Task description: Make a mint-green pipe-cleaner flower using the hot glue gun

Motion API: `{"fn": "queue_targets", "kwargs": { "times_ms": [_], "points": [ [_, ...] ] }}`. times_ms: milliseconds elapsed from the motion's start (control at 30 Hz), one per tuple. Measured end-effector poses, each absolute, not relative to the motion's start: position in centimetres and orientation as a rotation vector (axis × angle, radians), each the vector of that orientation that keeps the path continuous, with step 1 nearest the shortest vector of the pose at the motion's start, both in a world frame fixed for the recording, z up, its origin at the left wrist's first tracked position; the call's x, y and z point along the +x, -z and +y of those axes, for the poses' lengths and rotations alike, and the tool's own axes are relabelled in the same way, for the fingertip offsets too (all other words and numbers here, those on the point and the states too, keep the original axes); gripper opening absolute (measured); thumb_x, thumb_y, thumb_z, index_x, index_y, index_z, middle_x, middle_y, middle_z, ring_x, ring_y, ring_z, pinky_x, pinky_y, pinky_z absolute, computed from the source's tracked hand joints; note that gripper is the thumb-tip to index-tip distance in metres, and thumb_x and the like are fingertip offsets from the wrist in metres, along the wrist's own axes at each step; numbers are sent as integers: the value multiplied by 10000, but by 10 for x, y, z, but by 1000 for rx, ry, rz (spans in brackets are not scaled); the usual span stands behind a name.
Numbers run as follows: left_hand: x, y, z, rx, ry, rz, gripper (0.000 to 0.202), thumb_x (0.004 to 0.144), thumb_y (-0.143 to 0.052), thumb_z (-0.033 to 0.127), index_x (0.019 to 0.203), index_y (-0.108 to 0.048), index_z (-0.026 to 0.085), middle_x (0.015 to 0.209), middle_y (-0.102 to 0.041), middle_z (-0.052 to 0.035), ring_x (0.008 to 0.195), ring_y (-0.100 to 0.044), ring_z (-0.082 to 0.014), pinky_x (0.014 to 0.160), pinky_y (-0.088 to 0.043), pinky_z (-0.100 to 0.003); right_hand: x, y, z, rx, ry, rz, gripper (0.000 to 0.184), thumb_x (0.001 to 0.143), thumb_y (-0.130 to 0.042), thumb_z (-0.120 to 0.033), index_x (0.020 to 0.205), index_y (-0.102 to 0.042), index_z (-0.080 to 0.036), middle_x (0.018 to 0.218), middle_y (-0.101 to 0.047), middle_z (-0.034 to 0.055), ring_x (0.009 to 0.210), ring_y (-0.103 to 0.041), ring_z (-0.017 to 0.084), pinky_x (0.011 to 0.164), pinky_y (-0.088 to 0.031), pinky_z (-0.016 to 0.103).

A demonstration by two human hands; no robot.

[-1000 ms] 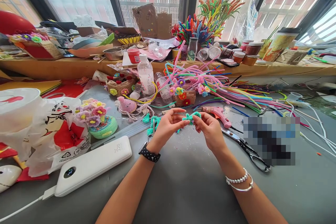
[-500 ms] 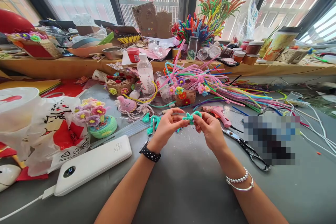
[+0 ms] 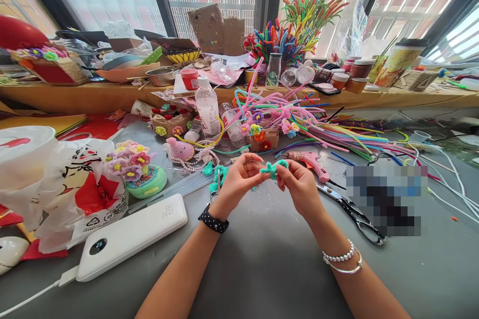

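My left hand (image 3: 239,179) and my right hand (image 3: 299,187) meet above the grey table (image 3: 262,259), and both pinch a small teal pipe-cleaner shape (image 3: 273,168) between thumb and fingers. The shape looks like a little twisted flower. More teal pipe-cleaner pieces (image 3: 217,175) lie on the table just left of my left hand. My left wrist wears a black dotted watch band, my right wrist pearl and silver bracelets.
A pink glue gun (image 3: 310,162) and scissors (image 3: 354,214) lie right of my hands, beside a blurred patch. A white power bank (image 3: 130,234) and a plastic bag (image 3: 75,184) sit at the left. Baskets of pipe-cleaner flowers, a clear bottle (image 3: 208,107) and loose coloured pipe cleaners (image 3: 329,132) crowd the back.
My fingers have shifted slightly on the teal shape, turning it a little. My hands stay in the same place.
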State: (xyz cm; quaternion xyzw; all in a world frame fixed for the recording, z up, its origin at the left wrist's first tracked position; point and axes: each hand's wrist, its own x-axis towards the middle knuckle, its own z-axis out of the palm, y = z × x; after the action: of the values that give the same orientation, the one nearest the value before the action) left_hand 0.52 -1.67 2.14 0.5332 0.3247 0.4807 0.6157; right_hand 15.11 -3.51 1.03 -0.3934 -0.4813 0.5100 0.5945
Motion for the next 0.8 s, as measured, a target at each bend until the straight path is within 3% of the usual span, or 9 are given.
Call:
{"fn": "queue_targets", "kwargs": {
  "times_ms": [300,467,800],
  "points": [
    [-2,-42,-34,1632,-1214,580,305,698,-635,124,944,-471,199,837,-644,-24,815,-604,-146,787,-468,-297,163,-19,-40,-756,-989,-1387,73,732,-613,-312,749,-613,-241,677,-551,-5,587,-488,122,526,-392,263],
    [-3,-48,-42,1754,-1305,634,275,687,-631,97,903,-495,199,871,-630,-34,822,-609,-160,783,-483,-305,164,-21,-42,-697,-871,-1454,49,744,-608,-298,771,-631,-266,720,-566,17,701,-508,160,583,-404,287],
    [-8,-50,-46,1937,-1385,702,262,671,-645,91,887,-542,198,864,-669,-47,823,-631,-187,776,-481,-316,165,-23,-45,-685,-807,-1515,51,776,-575,-293,783,-614,-260,733,-566,23,726,-513,164,628,-410,299]
  ]
}}
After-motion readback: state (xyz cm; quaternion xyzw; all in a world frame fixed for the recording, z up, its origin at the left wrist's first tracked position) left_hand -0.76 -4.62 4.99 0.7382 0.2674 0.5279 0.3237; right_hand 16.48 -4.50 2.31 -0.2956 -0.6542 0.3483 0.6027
